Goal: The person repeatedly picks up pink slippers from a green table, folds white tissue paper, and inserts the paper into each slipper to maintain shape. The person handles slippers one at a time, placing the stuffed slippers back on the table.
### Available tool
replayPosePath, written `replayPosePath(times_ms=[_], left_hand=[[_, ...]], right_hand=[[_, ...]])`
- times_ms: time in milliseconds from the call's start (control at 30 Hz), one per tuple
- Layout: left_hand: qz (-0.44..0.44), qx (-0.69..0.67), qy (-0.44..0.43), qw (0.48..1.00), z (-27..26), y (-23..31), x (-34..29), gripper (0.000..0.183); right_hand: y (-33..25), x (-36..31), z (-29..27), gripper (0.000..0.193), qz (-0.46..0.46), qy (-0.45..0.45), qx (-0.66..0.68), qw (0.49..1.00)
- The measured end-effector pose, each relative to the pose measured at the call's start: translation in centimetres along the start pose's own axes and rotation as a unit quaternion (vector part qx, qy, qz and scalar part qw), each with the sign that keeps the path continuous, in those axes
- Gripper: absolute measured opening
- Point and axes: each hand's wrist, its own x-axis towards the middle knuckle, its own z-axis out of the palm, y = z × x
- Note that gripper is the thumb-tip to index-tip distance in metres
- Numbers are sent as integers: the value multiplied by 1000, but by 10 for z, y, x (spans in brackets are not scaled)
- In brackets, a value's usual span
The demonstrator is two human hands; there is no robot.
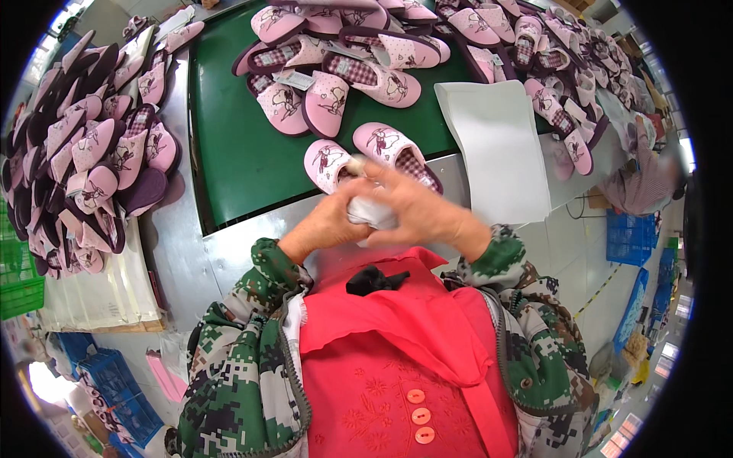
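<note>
My left hand (327, 223) and my right hand (427, 210) meet in front of my chest, closed around a crumpled white wad (372, 213) that looks like paper. The fingers of the right hand are smeared by motion and partly cover it. Just beyond the hands lie two pink slippers with purple soles: the left slipper (327, 162) is partly hidden behind the fingers, and the right slipper (385, 141) shows its checked lining. To the right of them rests a stack of white paper sheets (496, 153) at the table's near edge.
Several more pink slippers (328, 103) are heaped on the green belt (237, 156). Another heap (92, 153) fills the left side, and slippers (561, 114) pile up at the right. Blue crates (122, 397) stand on the floor. A co-worker's sleeve (637, 183) shows at far right.
</note>
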Motion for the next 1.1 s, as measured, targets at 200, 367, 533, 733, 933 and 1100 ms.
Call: replayPosePath(times_ms=[200,367,533,733,933,1100], left_hand=[[-214,-443,-3,870,24,-11,-26,63],[-197,-505,-29,839,27,-32,-19,60],[-192,-141,167,957,-6,-57,2,67],[-182,295,137,928,-13,-63,35,79],[-146,223,173,948,-7,-79,36,75],[-153,201,191,948,-9,-76,35,72]], right_hand=[[-11,-47,67,58,84,72,-52,992],[0,-49,70,46,155,85,-10,984],[44,-39,73,38,253,349,38,902],[55,-12,110,39,267,239,-105,928],[77,3,103,29,243,159,-210,934],[57,18,119,46,337,137,-116,924]])
